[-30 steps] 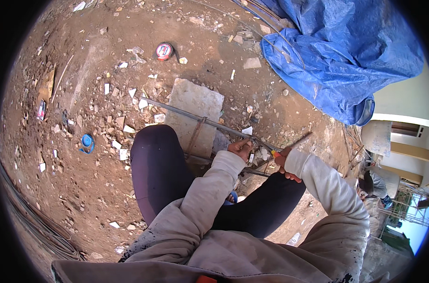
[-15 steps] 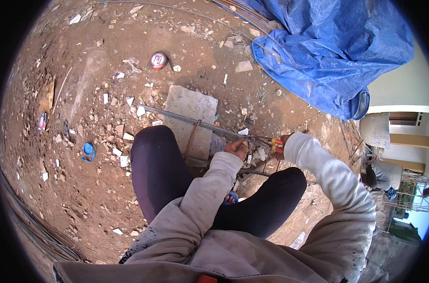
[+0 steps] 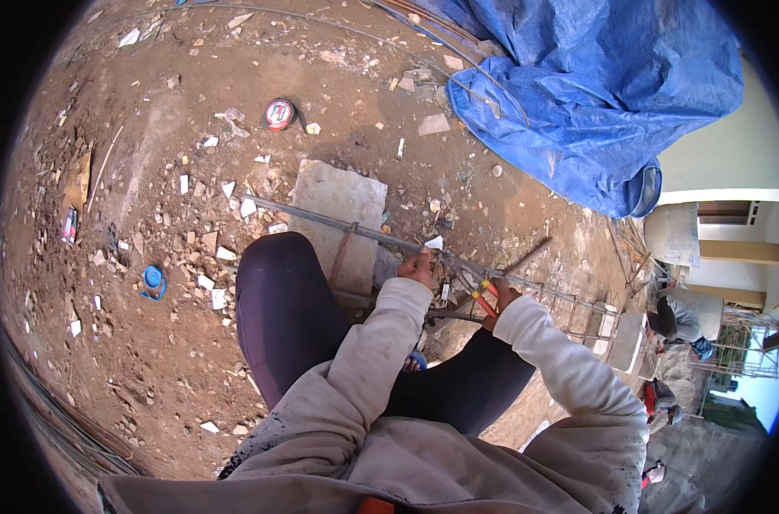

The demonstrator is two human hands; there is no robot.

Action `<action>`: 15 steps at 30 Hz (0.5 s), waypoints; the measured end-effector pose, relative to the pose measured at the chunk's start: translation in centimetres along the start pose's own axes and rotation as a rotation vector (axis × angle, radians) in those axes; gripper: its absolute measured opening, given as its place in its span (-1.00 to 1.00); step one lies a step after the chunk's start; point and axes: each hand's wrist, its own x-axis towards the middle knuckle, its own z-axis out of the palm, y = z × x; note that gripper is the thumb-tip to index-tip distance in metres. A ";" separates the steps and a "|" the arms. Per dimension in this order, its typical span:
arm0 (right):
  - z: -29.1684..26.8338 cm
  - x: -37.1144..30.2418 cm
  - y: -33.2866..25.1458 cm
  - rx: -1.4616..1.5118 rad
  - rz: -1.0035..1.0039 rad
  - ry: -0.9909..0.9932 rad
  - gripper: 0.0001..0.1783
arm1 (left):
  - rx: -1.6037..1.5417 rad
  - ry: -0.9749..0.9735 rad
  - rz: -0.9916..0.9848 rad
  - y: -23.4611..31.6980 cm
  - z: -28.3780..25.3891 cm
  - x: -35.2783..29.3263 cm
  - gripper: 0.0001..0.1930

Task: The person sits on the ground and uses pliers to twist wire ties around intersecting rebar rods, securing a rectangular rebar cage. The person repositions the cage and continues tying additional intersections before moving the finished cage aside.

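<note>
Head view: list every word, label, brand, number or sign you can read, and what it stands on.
Red-and-white tape measure: label, too small and blurred to read.
Small packet at left: marks too small to read.
No other text can be made out.

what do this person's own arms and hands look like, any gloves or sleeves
Both arms are in long, loose, pale grey-beige sleeves: the left sleeve has dark specks along its outer edge near the elbow, and the right sleeve looks whiter toward the wrist. The left hand and right hand show no gloves.
</note>
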 end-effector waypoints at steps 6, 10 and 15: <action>-2.6 2.3 2.4 -0.670 -0.329 0.609 -0.53 | 0.018 -0.022 -0.034 1.8 0.2 -0.9 -0.63; -3.8 3.7 2.5 -0.587 -0.224 0.192 -0.50 | -0.056 -0.042 -0.069 1.4 0.2 -0.5 -0.63; -3.5 5.9 3.6 -0.066 -0.087 -0.317 -0.49 | -0.030 -0.028 -0.028 1.0 0.3 -0.5 -0.63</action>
